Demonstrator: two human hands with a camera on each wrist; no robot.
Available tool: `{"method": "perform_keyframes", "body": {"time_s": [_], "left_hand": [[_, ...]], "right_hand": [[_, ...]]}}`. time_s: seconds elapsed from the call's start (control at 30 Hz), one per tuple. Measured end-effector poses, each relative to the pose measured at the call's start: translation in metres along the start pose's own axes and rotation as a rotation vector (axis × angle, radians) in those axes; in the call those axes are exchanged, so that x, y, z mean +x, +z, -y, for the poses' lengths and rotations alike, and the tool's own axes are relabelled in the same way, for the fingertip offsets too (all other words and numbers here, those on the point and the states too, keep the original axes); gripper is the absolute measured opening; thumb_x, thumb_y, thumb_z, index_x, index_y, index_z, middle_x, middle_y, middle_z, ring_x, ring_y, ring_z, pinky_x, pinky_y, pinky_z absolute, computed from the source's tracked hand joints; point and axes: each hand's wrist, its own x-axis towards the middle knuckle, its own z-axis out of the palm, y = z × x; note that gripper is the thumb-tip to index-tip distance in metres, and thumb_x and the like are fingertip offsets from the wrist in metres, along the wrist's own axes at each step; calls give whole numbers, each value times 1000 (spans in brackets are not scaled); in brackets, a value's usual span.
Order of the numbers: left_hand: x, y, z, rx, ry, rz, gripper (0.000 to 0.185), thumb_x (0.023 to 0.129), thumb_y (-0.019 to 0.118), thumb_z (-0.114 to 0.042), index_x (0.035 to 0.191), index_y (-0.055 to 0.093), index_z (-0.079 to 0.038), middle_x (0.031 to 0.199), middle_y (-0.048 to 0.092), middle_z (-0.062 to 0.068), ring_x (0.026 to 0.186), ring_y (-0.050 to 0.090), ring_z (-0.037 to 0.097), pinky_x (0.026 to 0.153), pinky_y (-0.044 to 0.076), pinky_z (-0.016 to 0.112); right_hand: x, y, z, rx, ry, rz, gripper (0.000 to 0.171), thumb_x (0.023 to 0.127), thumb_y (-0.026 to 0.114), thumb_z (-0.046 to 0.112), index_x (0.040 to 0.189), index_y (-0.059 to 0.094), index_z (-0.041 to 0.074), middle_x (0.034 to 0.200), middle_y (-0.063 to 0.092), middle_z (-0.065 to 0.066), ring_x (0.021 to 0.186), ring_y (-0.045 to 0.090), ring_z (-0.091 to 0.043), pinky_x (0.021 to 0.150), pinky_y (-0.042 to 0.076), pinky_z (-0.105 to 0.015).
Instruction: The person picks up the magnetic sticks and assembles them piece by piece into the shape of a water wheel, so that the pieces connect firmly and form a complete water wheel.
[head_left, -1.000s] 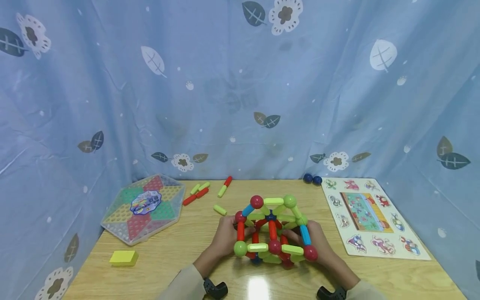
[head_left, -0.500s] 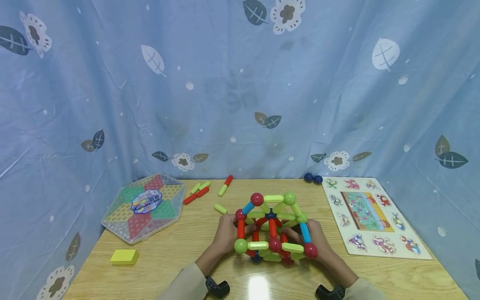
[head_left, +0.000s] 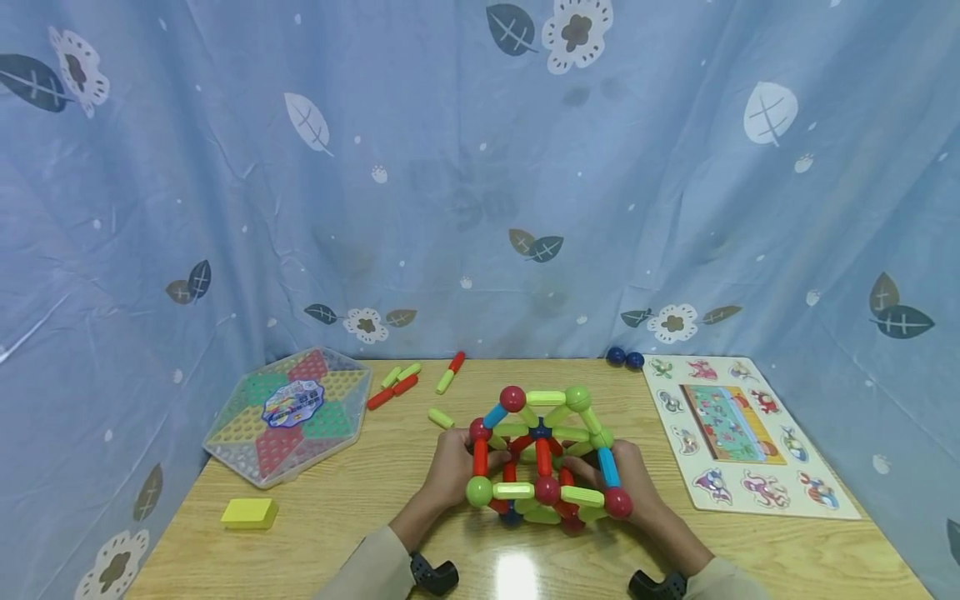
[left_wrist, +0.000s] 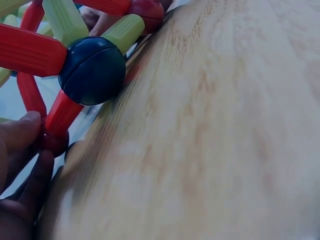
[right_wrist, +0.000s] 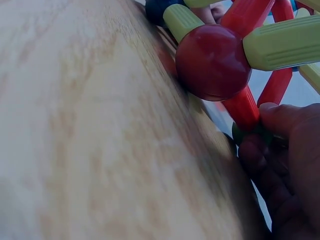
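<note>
Structure: a dome-like frame of magnetic rods and balls sat on the wooden table, near its front edge at the middle, red, green and blue rods meeting at coloured balls.
Left hand: the left hand gripped the frame's 9 o'clock side, fingers curled round a red rod and ball; the left wrist view showed a dark blue ball just beside the fingertips.
Right hand: the right hand clasped the 3 o'clock side by a blue rod; the right wrist view showed a red ball beside it.
Loose rods: red and green sticks lay at 11 o'clock, apart from the frame.
Board: a hexagonal Chinese checkers board lay at 9 o'clock.
Block: a yellow block lay at 8 o'clock.
Puzzle: a wooden animal puzzle lay at 3 o'clock, two dark blue balls behind it.
</note>
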Motion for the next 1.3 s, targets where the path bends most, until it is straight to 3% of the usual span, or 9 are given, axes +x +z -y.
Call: {"method": "perform_keyframes", "body": {"time_s": [0.23, 0.43, 0.57, 0.67, 0.8, 0.9, 1.1, 1.2, 1.3], "left_hand": [[0, -48, 5, -133, -57, 202, 37, 96, 81, -2, 133, 76, 0, 124, 80, 18, 109, 79, 21, 94, 64, 27], [1, -106, 12, -146, -8, 156, 41, 98, 81, -5, 137, 72, 3, 136, 72, 30, 122, 75, 43, 98, 63, 31], [4, -122, 18, 19, 8, 60, 38, 96, 82, -5, 134, 77, -2, 136, 75, 22, 129, 71, 42, 107, 61, 44], [8, -120, 21, 237, 26, 68, 36, 94, 82, -4, 130, 80, -7, 132, 79, 11, 129, 71, 36, 107, 59, 54], [11, -110, 23, 503, 90, 115, 29, 92, 81, 1, 118, 86, -13, 118, 82, 0, 116, 74, 27, 100, 61, 50], [7, -106, 18, 568, 102, 95, 25, 94, 81, 0, 112, 87, -16, 111, 83, -4, 108, 73, 21, 96, 61, 42], [-14, -98, -23, 125, 63, 144, 30, 102, 78, -10, 132, 79, -9, 130, 79, 10, 109, 75, 15, 93, 63, 29], [-23, -78, -56, -78, 101, 238, 31, 105, 75, -11, 135, 76, -4, 134, 77, 16, 114, 76, 14, 96, 63, 28], [-31, -46, -90, -145, 164, 299, 27, 105, 74, -10, 131, 78, -5, 128, 79, 15, 112, 76, 12, 95, 64, 31]], "right_hand": [[-3, 4, 0, 37, 26, 59, 13, 95, 86, 11, 108, 84, 9, 99, 85, -3, 87, 76, -3, 75, 61, -22], [-4, 8, 1, 69, 49, 90, 17, 96, 85, 14, 112, 82, 9, 101, 84, -3, 86, 75, -3, 76, 62, -24], [-5, 9, 2, 55, 35, 82, 15, 95, 86, 14, 110, 83, 10, 100, 85, 0, 88, 76, -3, 78, 62, -24], [-7, 10, 1, 35, 26, 66, 14, 93, 87, 13, 106, 84, 12, 97, 85, 2, 88, 76, -3, 78, 62, -24], [-9, 9, 2, 39, 18, 59, 13, 92, 88, 11, 105, 84, 10, 97, 85, -1, 88, 76, -4, 77, 62, -23], [-9, 8, 3, 49, 15, 56, 14, 92, 88, 11, 106, 85, 9, 98, 85, -2, 89, 77, -5, 77, 63, -24], [-10, 3, 5, 35, 14, 57, 16, 93, 87, 12, 109, 84, 12, 99, 85, 1, 90, 77, -5, 79, 62, -25], [-10, -1, 4, 24, 19, 59, 15, 94, 87, 12, 109, 84, 12, 99, 85, 1, 90, 77, -5, 79, 63, -25], [-10, -3, 2, 9, 37, 64, 16, 94, 87, 14, 109, 83, 13, 100, 85, 4, 91, 77, -4, 80, 63, -25]]}}
